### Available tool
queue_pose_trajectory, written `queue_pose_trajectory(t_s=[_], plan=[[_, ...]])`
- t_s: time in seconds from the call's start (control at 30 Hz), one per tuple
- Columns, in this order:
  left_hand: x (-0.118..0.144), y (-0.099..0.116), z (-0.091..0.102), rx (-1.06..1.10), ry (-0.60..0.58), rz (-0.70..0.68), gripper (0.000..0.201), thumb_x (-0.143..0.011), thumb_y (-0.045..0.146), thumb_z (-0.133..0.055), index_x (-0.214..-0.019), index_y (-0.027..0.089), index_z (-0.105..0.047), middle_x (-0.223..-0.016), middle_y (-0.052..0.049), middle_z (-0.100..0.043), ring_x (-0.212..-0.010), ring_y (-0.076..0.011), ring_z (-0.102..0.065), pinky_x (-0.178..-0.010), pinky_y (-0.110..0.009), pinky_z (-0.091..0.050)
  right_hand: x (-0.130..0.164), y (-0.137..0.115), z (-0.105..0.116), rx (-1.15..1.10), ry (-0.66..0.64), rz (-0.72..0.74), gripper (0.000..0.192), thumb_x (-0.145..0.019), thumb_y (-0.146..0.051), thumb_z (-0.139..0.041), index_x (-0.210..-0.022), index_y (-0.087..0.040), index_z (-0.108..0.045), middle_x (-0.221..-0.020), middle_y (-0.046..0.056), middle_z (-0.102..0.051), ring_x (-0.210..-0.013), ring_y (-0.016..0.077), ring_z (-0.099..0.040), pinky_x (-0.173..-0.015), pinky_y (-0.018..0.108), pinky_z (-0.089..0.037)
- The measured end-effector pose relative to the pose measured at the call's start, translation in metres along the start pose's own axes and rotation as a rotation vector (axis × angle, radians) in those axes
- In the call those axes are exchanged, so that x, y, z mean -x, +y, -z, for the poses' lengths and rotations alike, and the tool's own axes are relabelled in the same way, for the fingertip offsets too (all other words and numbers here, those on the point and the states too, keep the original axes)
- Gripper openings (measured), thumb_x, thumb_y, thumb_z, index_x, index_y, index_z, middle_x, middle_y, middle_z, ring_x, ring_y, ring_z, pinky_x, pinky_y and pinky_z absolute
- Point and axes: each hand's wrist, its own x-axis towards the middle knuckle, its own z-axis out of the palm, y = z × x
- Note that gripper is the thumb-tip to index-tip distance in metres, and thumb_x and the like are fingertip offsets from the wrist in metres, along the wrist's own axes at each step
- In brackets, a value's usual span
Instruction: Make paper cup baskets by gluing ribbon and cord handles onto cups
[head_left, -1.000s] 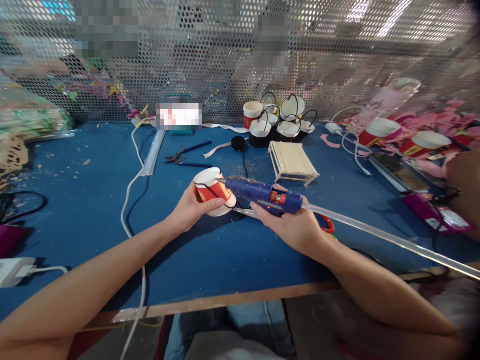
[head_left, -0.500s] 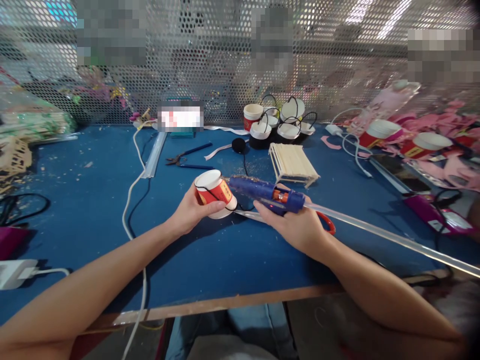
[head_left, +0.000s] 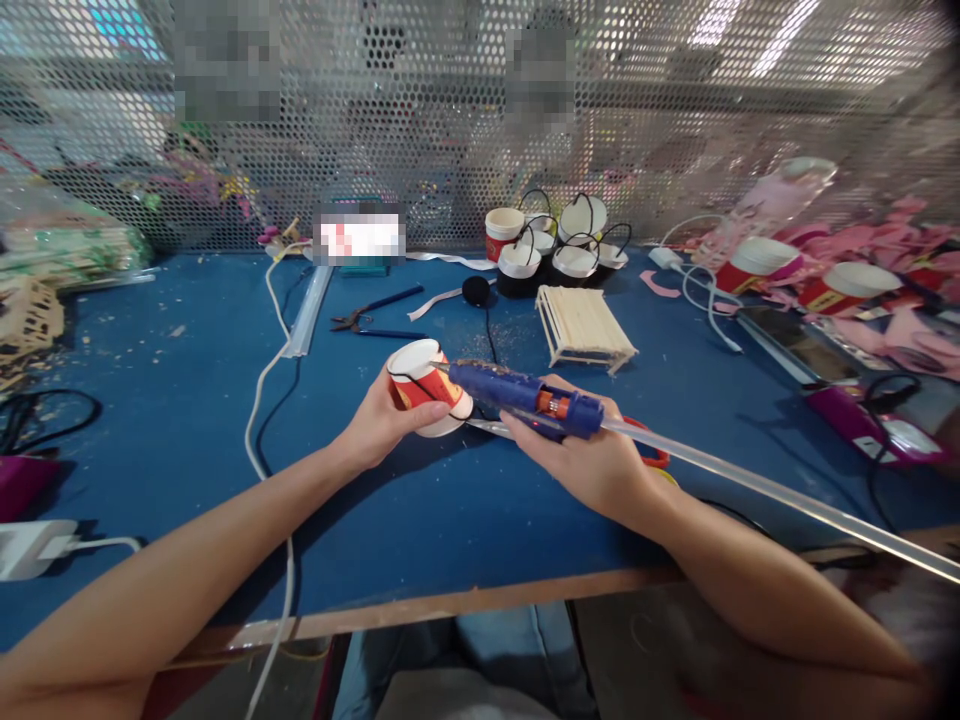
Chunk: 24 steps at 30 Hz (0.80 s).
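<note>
My left hand point(head_left: 382, 420) is closed around a red and white paper cup point(head_left: 420, 385), tilted, with a black cord running across its side. In my right hand point(head_left: 600, 460) is a blue hot glue gun point(head_left: 517, 395), a long clear glue stick point(head_left: 750, 480) trailing from its back end. The gun's nozzle points left and meets the cup near its rim; whether it touches I cannot tell. Partly hidden under my right hand lie scissors point(head_left: 656, 457) with orange-red handles. Their blades reach left toward the cup's base.
Pliers point(head_left: 375, 312) lie beyond the cup. Behind stand several black-handled cups point(head_left: 577, 262) and a small wooden stick rack point(head_left: 589, 325). A white cable point(head_left: 262, 400) crosses the table at left. At right are a phone point(head_left: 795, 345), red cups point(head_left: 757, 265) and pink scraps point(head_left: 900, 340).
The glue gun has shifted slightly left and down, its nozzle now over the cup's upper side. My left hand and the cup have barely moved.
</note>
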Motion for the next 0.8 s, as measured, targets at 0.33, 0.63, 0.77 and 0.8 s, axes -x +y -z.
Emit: queue_pose_trajectory(t_s=[0.33,0.63,0.77,0.8], plan=[[-0.001,-0.001,0.000,-0.055,0.031,-0.027,0.067,-0.060,0.020,-0.080,-0.119,0.020,-0.049,-0.112,-0.009,-0.061,-0.101,-0.0243,-0.060,-0.093,-0.044,-0.043,0.003,0.001,-0.003,0.037,-0.019,0.008,0.010,-0.078,-0.030,-0.058,-0.074,-0.021,-0.055,-0.065,0.000,-0.059,-0.055,0.0133,-0.054,-0.050,0.025,-0.041],[-0.001,-0.005,-0.001,-0.075,0.080,-0.045,0.062,-0.059,0.020,-0.080,-0.113,0.021,-0.050,-0.111,-0.006,-0.061,-0.100,-0.0216,-0.059,-0.092,-0.040,-0.045,0.007,0.001,-0.008,0.066,-0.014,0.030,0.010,-0.076,-0.023,-0.061,-0.073,-0.020,-0.052,-0.064,-0.003,-0.056,-0.056,0.0097,-0.050,-0.052,0.022,-0.039],[-0.001,-0.005,-0.001,-0.098,0.094,-0.053,0.063,-0.058,0.022,-0.081,-0.113,0.020,-0.050,-0.110,-0.007,-0.060,-0.101,-0.0224,-0.058,-0.093,-0.041,-0.044,0.007,0.000,-0.009,0.044,-0.015,0.041,0.009,-0.076,-0.021,-0.061,-0.073,-0.020,-0.052,-0.065,-0.003,-0.055,-0.057,0.0089,-0.050,-0.053,0.021,-0.039],[-0.001,-0.005,-0.001,-0.101,0.094,-0.051,0.063,-0.058,0.022,-0.081,-0.113,0.020,-0.049,-0.109,-0.007,-0.061,-0.101,-0.0227,-0.058,-0.093,-0.041,-0.044,0.007,-0.001,-0.010,0.034,-0.021,0.042,0.009,-0.076,-0.021,-0.061,-0.073,-0.020,-0.053,-0.065,-0.003,-0.056,-0.057,0.0088,-0.051,-0.054,0.021,-0.039]])
